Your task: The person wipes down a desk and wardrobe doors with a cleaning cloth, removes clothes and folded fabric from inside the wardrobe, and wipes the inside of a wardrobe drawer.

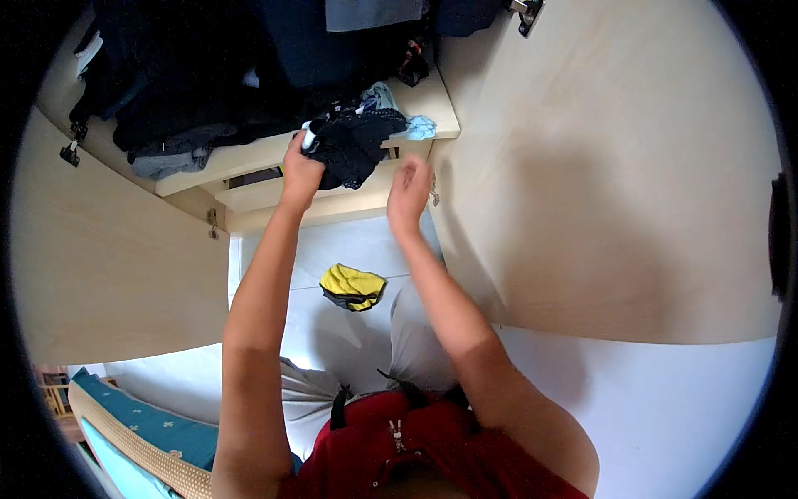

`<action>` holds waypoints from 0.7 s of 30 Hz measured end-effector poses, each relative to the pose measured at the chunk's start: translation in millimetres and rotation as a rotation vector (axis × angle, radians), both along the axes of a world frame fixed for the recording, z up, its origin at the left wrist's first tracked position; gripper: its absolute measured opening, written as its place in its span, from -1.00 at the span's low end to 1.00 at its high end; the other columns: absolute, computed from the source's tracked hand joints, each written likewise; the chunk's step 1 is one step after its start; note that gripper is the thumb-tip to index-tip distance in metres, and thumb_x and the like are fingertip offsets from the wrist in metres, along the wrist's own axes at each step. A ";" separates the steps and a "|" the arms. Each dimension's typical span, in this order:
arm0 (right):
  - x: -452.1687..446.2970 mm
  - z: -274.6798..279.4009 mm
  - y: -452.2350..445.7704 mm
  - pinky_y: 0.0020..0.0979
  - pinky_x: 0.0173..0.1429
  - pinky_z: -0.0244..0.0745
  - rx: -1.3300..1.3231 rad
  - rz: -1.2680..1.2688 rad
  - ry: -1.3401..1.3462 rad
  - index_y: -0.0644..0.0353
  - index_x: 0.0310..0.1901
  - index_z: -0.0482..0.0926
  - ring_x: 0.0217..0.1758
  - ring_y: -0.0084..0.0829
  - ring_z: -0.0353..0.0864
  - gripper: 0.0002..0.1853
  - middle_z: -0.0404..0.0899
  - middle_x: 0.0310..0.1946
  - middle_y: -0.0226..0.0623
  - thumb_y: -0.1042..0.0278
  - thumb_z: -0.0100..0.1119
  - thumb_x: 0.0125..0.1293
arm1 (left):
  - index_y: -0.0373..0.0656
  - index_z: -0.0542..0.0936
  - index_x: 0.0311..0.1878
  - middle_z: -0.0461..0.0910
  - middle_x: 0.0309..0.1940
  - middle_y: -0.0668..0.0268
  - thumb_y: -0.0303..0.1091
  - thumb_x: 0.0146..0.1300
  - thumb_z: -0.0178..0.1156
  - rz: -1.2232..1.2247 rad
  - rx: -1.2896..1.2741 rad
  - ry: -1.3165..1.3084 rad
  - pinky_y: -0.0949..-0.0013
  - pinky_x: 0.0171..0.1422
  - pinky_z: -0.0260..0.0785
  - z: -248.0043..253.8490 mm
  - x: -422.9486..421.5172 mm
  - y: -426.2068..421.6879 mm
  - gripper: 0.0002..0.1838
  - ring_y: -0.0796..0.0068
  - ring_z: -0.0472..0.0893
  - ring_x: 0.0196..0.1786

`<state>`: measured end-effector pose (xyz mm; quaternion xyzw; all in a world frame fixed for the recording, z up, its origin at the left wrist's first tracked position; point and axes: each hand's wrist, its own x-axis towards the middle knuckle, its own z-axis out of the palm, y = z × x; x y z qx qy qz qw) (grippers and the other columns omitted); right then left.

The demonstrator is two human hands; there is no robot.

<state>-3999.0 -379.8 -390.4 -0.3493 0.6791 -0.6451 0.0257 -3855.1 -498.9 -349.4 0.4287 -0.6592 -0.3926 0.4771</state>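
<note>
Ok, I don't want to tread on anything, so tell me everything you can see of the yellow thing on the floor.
The yellow cloth lies crumpled on the pale tiled floor, before the open cabinet. Its bright yellow face looks soft and is creased; a black or dark grey part shows along its lower edge. It appears to touch only the floor. I cannot tell what kind of item it is.

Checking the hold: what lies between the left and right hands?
A crumpled black cloth, held in the left hand, extends toward the right hand, as the head view shows.
</note>
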 end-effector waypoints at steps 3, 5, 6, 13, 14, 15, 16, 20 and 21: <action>-27.3 39.3 -40.5 -0.11 0.23 0.30 0.024 -0.010 0.106 0.25 0.18 0.39 0.15 0.01 0.40 -0.60 0.44 0.07 0.01 0.38 0.10 0.33 | -0.27 0.47 0.20 0.59 -0.03 0.24 -0.73 -0.03 0.10 -0.106 0.306 0.412 0.45 0.12 0.41 -5.0 7.9 13.5 -0.40 0.37 0.60 -0.03; -33.4 51.2 -62.2 -0.10 0.27 0.30 0.126 0.080 0.076 0.23 0.24 0.36 0.20 0.05 0.39 -0.54 0.43 0.15 0.04 0.25 0.10 0.36 | -0.25 0.47 0.19 0.59 -0.03 0.26 -0.67 0.03 0.13 -0.116 0.396 0.520 0.42 0.12 0.44 0.2 10.5 22.7 -0.45 0.39 0.60 -0.02; -33.4 55.7 -68.3 -0.10 0.29 0.29 0.218 0.083 0.078 0.22 0.26 0.36 0.23 0.06 0.37 -0.51 0.42 0.17 0.05 0.19 0.10 0.36 | -0.24 0.47 0.19 0.59 -0.03 0.27 -0.64 0.06 0.15 -0.119 0.441 0.575 0.41 0.12 0.45 1.7 13.0 28.0 -0.47 0.40 0.60 -0.02; -27.7 40.4 -90.5 -0.09 0.18 0.44 0.547 0.033 0.442 0.11 0.16 0.50 0.14 0.02 0.51 -0.39 0.54 0.12 -0.09 -0.05 0.27 0.12 | -0.17 0.51 0.11 0.59 -0.02 0.32 -0.46 0.16 0.23 -0.143 0.528 0.943 0.33 0.17 0.45 -28.7 41.1 45.3 -0.60 0.43 0.59 0.03; -27.9 37.3 -97.8 -0.10 0.17 0.45 0.545 0.098 0.373 0.10 0.13 0.53 0.12 0.00 0.52 -0.43 0.57 0.08 -0.11 -0.02 0.26 0.12 | -0.17 0.51 0.12 0.59 0.00 0.31 -0.41 0.19 0.24 -0.133 0.591 1.000 0.30 0.21 0.44 -34.7 49.3 41.8 -0.60 0.40 0.59 0.05; -30.0 39.5 -97.0 -0.12 0.17 0.45 0.540 0.164 0.300 0.10 0.09 0.56 0.11 -0.03 0.54 -0.47 0.60 0.05 -0.13 0.01 0.25 0.12 | -0.17 0.51 0.13 0.60 0.01 0.30 -0.35 0.22 0.25 -0.123 0.652 1.054 0.27 0.26 0.42 -38.7 55.2 43.8 -0.60 0.36 0.59 0.07; -30.0 40.3 -95.0 -0.14 0.16 0.46 0.535 0.228 0.226 0.10 0.06 0.59 0.09 -0.05 0.55 -0.52 0.62 0.01 -0.14 0.05 0.24 0.12 | -0.17 0.51 0.15 0.61 0.03 0.29 -0.30 0.25 0.26 -0.114 0.712 1.108 0.25 0.31 0.41 -43.0 61.0 45.7 -0.59 0.33 0.58 0.09; -20.0 24.8 -95.4 -0.30 0.00 0.52 0.182 0.550 -0.553 0.24 -0.05 0.60 -0.09 -0.25 0.62 -0.61 0.67 -0.17 -0.21 0.22 0.21 0.11 | -0.16 0.49 0.19 0.56 0.14 0.25 -0.21 0.28 0.23 -0.078 0.806 1.285 0.16 0.42 0.30 -35.0 66.3 57.6 -0.55 0.26 0.51 0.20; -9.3 36.8 -83.4 -0.34 -0.04 0.53 0.051 0.732 -0.854 0.27 -0.11 0.59 -0.17 -0.33 0.62 -0.68 0.65 -0.22 -0.23 0.29 0.19 0.13 | -0.17 0.48 0.21 0.54 0.17 0.25 -0.18 0.28 0.23 -0.095 0.829 1.339 0.15 0.44 0.27 -43.0 65.3 54.7 -0.52 0.25 0.49 0.23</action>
